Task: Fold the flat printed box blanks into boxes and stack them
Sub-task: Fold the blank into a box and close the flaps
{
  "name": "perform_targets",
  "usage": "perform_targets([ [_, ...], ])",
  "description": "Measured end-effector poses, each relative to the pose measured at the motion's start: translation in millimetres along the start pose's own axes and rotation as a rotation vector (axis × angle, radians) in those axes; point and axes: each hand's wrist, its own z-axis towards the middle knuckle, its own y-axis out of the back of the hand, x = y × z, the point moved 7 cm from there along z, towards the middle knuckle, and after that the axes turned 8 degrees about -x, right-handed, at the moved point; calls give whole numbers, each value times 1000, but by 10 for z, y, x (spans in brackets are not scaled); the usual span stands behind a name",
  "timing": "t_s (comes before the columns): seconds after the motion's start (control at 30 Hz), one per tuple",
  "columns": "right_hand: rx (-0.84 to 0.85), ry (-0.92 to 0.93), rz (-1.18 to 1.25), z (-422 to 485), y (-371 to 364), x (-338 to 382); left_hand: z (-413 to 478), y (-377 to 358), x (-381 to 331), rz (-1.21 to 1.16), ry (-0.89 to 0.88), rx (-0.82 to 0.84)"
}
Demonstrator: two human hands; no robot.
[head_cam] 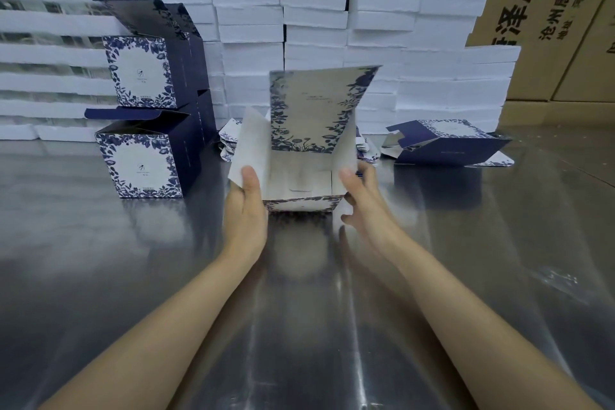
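Note:
A half-formed blue-and-white floral box stands open on the steel table in front of me, its printed lid flap raised at the back. My left hand grips the box's white left side flap, thumb on top. My right hand holds the box's right wall, thumb on the inside. At the left, two folded boxes make a stack: the lower one and the upper one, both with lids up. A partly collapsed box lies on its side at the right. Flat blanks lie behind the held box.
A wall of stacked white foam trays runs across the back of the table. Brown shipping cartons with printed text stand behind it. The reflective steel table stretches toward me.

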Motion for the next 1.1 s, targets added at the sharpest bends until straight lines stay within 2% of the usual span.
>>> perform_targets([
  [0.1,-172,-66,125,52,113,-24,76,38,17,-122,64,-43],
  [0.2,-316,-56,245,49,230,-4,109,51,44,-212,146,-36],
  [0.27,-364,-35,298,36,280,11,91,42,32,-196,127,-7],
  [0.37,-389,-34,374,22,323,19,72,33,45,-210,97,27],
  [0.53,-436,-44,427,12,339,-9,142,93,92,-274,175,-17],
  [0.67,-441,-14,366,-11,319,-24,204,178,154,-266,260,-94],
  [1.0,-488,16,285,-43,301,24,231,235,170,-259,277,-173],
  [1.1,-514,77,231,-70,311,91,219,237,103,-223,202,-156],
])
